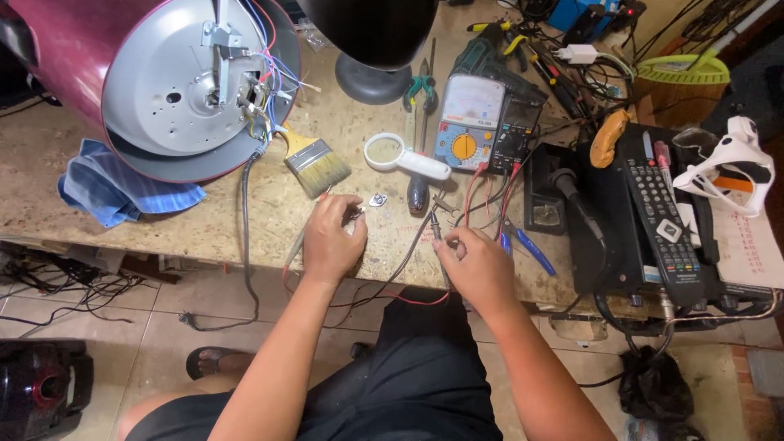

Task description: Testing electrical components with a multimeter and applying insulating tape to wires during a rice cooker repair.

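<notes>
Left hand (333,237) is pinching a probe tip beside a small metal part (377,199) lying just ahead-right on the desk (163,224), right hand (478,265) is gripping another probe (435,229), pointing away.

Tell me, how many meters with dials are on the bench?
2. An analog meter stands behind the magnifier; a dark digital one sits right beside it. Others may hide in the tool clutter behind.

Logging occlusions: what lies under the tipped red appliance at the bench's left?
A blue cloth pokes out beneath the red appliance; how far it runs underneath is hidden by the appliance's grey base.
</notes>
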